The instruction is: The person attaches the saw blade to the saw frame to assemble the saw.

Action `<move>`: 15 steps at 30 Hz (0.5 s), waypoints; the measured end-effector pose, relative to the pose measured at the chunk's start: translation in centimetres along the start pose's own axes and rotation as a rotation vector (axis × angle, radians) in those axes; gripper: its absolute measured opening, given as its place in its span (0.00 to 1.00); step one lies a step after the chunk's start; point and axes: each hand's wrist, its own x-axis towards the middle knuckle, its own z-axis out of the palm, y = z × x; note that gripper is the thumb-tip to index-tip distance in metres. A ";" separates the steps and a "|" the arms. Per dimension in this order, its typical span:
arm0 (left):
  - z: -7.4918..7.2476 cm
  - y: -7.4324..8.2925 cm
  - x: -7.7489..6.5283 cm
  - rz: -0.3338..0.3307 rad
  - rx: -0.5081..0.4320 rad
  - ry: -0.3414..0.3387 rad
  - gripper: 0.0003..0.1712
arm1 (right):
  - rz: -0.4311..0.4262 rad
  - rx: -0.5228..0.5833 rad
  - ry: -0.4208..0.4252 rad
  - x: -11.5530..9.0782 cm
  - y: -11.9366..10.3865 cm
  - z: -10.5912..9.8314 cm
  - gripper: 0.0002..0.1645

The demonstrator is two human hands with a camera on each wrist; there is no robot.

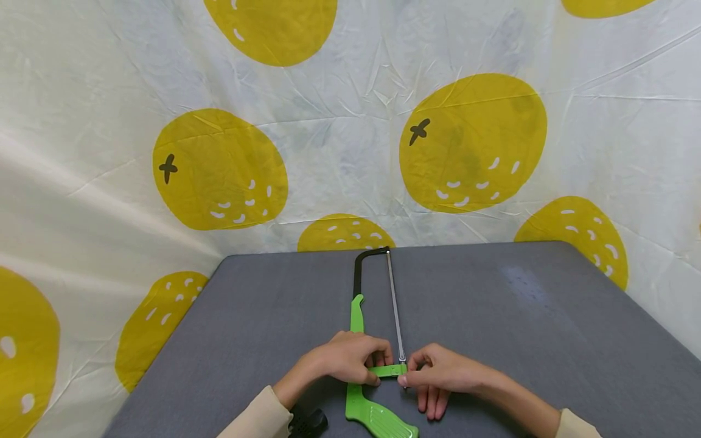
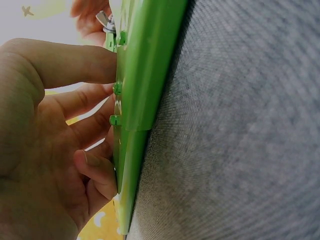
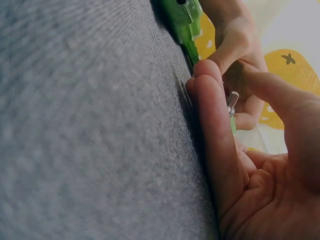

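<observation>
A hacksaw (image 1: 356,316) with a green handle and black front bow lies flat on the grey tabletop, its thin blade (image 1: 394,304) on the right. My left hand (image 1: 350,358) grips the green frame around the short cross arm, thumb on the near side, fingers beyond. My right hand (image 1: 446,368) is at the arm's right end, thumb and index finger curved around the blade mount. There a small metal wing nut (image 3: 232,102) stands up, its wings visible beside the right thumb without a clear pinch. The right hand's other fingers (image 3: 215,135) extend down against the table.
The grey cloth-covered table (image 1: 493,316) reaches back to a pale curtain (image 1: 339,152) printed with yellow fruit. A black object (image 1: 309,423) sits by the left sleeve at the bottom edge. The pistol grip (image 1: 383,420) points toward me.
</observation>
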 end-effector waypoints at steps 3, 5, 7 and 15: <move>0.0 0.0 0.0 -0.001 0.000 0.000 0.14 | 0.011 0.005 0.009 0.0 0.0 0.1 0.15; 0.0 0.0 0.0 -0.001 -0.002 -0.002 0.14 | 0.011 0.004 0.012 0.0 0.0 0.1 0.16; 0.0 0.1 0.0 -0.001 -0.005 -0.003 0.14 | 0.007 0.002 0.011 0.0 0.0 0.1 0.17; -0.1 0.1 0.0 0.003 0.000 0.000 0.14 | -0.005 -0.004 0.005 0.0 -0.1 0.1 0.17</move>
